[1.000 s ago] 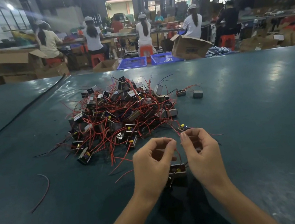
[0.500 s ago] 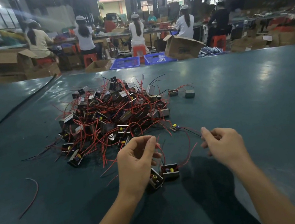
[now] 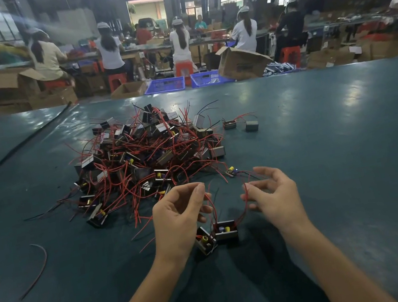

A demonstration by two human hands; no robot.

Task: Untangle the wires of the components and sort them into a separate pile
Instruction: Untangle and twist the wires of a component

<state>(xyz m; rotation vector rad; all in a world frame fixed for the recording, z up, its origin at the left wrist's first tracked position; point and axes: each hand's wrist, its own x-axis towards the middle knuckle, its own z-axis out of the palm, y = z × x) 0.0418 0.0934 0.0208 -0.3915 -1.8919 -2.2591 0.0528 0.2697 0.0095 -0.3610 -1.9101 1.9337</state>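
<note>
A tangled pile [image 3: 146, 157] of small black box components with red wires lies on the dark green table [image 3: 326, 155]. Just in front of it, two components [image 3: 224, 230] [image 3: 205, 241] sit side by side between my hands. My left hand [image 3: 178, 218] pinches a red wire [image 3: 211, 203] that runs down to them. My right hand [image 3: 275, 196] pinches another red wire [image 3: 246, 202] leading to the same component. A small circuit board [image 3: 230, 171] with thin wires lies just beyond my right hand.
Two loose components [image 3: 229, 124] [image 3: 252, 125] lie to the right of the pile. A stray red wire [image 3: 39, 267] lies at the left. Beyond the table's far edge stand blue crates [image 3: 165, 85], cardboard boxes [image 3: 241, 63] and seated workers.
My hands first parted, the right pulling a red wire out to the right; now the right hand has come back toward the left one. Two components now rest on the table.
</note>
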